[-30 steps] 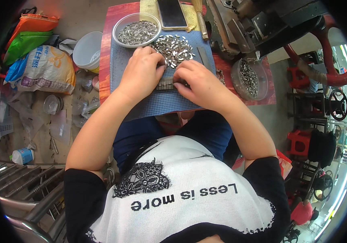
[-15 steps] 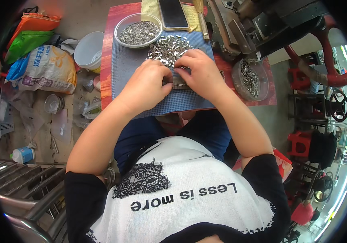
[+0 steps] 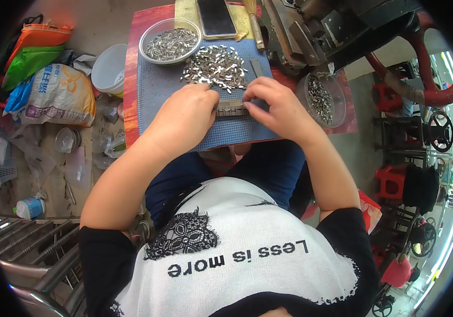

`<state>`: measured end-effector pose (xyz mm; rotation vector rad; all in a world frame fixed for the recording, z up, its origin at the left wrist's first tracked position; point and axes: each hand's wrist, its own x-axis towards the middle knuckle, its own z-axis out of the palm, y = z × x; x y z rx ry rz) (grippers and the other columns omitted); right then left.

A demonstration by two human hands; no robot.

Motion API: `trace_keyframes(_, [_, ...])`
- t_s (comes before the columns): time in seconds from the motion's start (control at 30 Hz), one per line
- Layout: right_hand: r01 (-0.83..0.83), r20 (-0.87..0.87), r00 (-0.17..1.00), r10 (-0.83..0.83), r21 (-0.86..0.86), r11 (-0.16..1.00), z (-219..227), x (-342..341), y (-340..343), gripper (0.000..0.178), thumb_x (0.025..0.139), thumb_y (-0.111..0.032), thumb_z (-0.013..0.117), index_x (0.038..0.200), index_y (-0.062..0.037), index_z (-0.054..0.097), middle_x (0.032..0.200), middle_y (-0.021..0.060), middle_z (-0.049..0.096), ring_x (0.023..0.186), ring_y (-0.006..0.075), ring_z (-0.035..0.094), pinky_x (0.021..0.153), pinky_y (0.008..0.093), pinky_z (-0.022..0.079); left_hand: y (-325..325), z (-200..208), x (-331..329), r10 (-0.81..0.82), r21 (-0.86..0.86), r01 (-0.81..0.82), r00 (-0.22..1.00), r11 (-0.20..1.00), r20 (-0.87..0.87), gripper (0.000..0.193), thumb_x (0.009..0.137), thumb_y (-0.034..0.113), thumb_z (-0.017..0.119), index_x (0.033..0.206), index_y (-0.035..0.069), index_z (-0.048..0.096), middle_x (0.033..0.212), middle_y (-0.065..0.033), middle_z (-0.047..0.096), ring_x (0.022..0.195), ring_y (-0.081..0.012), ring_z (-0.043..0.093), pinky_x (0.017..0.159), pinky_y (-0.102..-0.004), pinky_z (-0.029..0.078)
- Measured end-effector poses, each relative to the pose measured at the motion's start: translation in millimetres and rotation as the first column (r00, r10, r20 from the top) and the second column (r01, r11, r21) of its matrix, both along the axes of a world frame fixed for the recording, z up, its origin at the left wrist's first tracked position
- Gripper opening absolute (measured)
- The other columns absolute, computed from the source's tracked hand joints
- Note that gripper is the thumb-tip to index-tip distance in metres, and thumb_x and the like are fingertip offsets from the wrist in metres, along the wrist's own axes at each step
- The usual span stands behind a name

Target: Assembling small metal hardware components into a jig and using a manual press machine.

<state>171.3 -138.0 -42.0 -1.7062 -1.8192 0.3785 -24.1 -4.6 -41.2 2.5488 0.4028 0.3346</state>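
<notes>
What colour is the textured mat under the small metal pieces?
The textured mat is blue, finely gridded; best seen in the head view.

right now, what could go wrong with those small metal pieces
The loose pile of small silver metal pieces lies beyond the grey slotted metal bar between the left hand and right hand, so a slip might scatter some. The round clear plastic tub near the right edge of the red tabletop holds more, and a bump could tip it.

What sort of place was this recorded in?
Probably a small metal-parts workshop: a pile of small silvery metal pieces lies on the blue textured mat, a dark metal machine stands nearby, and a black spoked wheel shows at right.
</notes>
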Motion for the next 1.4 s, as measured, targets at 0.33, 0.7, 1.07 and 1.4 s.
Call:
trace_keyframes(0.33, [-0.002, 0.067, 0.998, -0.006, 0.116, 0.993, -11, -10, -6, 0.012, 0.081, -0.003, 0.072, 0.092, -0.0006, 0.067, 0.094, 0.0122, 0.065, 0.090, 0.0300, 0.064, 0.079, 0.0374, 0.052, -5, -3, 12, 0.032, -0.232, -0.016, 0.997, 0.973, 0.066, 0.010, 0.084, 0.005, 0.068, 0.090, -0.002, 0.071, 0.089, -0.0175, 0.066, 0.084, -0.0364, 0.065, 0.079, -0.0421, 0.052])
trace_keyframes(0.7, [0.159, 0.133, 0.978, -0.162, 0.033, 0.987, -23, -5, 32, 0.013, 0.083, -0.012, 0.070, 0.090, -0.0010, 0.067, 0.090, 0.0133, 0.064, 0.091, 0.0340, 0.061, 0.081, 0.0423, 0.050, -11, -16, 15, 0.091, -0.129, -0.075, 0.988, 0.989, 0.126, 0.010, 0.082, 0.010, 0.070, 0.088, 0.002, 0.074, 0.088, -0.0172, 0.067, 0.088, -0.0374, 0.064, 0.083, -0.0457, 0.051])
trace_keyframes(1.07, [-0.042, 0.114, 0.993, 0.037, 0.046, 0.998, -5, 0, -9, 0.010, 0.081, -0.006, 0.070, 0.089, -0.0021, 0.065, 0.090, 0.0104, 0.063, 0.091, 0.0302, 0.060, 0.082, 0.0397, 0.051, 4, -4, -14, 0.230, -0.151, -0.210, 0.964, 0.966, 0.132, 0.016, 0.081, 0.012, 0.074, 0.094, 0.002, 0.074, 0.092, -0.0123, 0.069, 0.095, -0.0326, 0.062, 0.085, -0.0411, 0.050])
trace_keyframes(1.4, [0.107, -0.015, 0.994, -0.107, 0.078, 0.991, -5, -7, -13, 0.014, 0.083, -0.004, 0.072, 0.096, 0.0008, 0.071, 0.092, 0.0122, 0.070, 0.090, 0.0287, 0.064, 0.080, 0.0359, 0.052, 2, -23, -30, 0.193, -0.131, -0.172, 0.968, 0.976, 0.163, 0.026, 0.074, 0.013, 0.082, 0.096, 0.003, 0.071, 0.093, -0.0101, 0.066, 0.088, -0.0287, 0.062, 0.081, -0.0391, 0.050])
